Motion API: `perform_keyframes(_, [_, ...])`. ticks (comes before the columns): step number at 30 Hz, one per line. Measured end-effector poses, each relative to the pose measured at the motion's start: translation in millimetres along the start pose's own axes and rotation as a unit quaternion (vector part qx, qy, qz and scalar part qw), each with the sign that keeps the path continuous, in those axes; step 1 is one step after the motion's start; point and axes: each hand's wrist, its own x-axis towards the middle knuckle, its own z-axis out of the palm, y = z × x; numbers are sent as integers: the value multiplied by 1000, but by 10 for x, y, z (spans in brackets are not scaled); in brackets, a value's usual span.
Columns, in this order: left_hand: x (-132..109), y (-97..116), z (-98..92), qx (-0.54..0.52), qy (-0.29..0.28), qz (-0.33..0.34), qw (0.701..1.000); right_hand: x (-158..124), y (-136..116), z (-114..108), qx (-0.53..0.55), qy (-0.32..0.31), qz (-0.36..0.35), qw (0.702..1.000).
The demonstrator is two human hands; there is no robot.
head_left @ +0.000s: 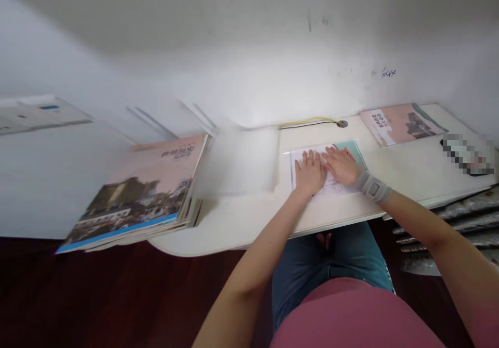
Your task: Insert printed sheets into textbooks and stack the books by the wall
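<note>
A book (294,174) with a pale face, a teal corner and a small red patch lies on the white desk (234,218) in front of me. Clear film seems to edge it at the upper left. My left hand (311,174) rests flat on its middle, fingers stretched out. Close beside it, my right hand (342,166) also lies on the book with fingers extended toward the left; a grey band is on that wrist. Both hands are open, and they cover much of the book's face.
To the left stand a stack of pink-covered books (156,181) and a pile of translucent sheets (241,160). A pink book (403,124) and a blurred-out phone (465,154) lie right. A yellow cable (312,120) runs along the wall into a desk hole. Wrapped bundles (463,213) sit below right.
</note>
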Motion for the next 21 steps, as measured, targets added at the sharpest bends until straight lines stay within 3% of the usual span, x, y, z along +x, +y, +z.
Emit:
perform_keyframes(2, [-11,32,67,-10,-28,15,999,-124,-19,123,9,-19,-1,1000])
perform_keyframes(5, [-58,-159,105,-18,-47,-1,999,-365,282,211,-14,-8,51,999])
perform_keyframes(7, [-109,-336,98,-23,-54,-25,998,-519,545,190,-35,-13,103,994])
perform_keyframes(10, [-127,-450,60,-12,-58,-40,997,-596,765,59,-69,-37,113,991])
perform_keyframes(15, [172,-130,-23,0,-2,-46,999,-125,560,-173,-65,-36,71,995])
perform_keyframes(18, [387,69,9,-27,-8,-38,999,209,314,-70,-37,-3,44,998])
perform_keyframes(21, [476,85,108,-26,-16,-25,999,322,194,152,-30,-11,32,999])
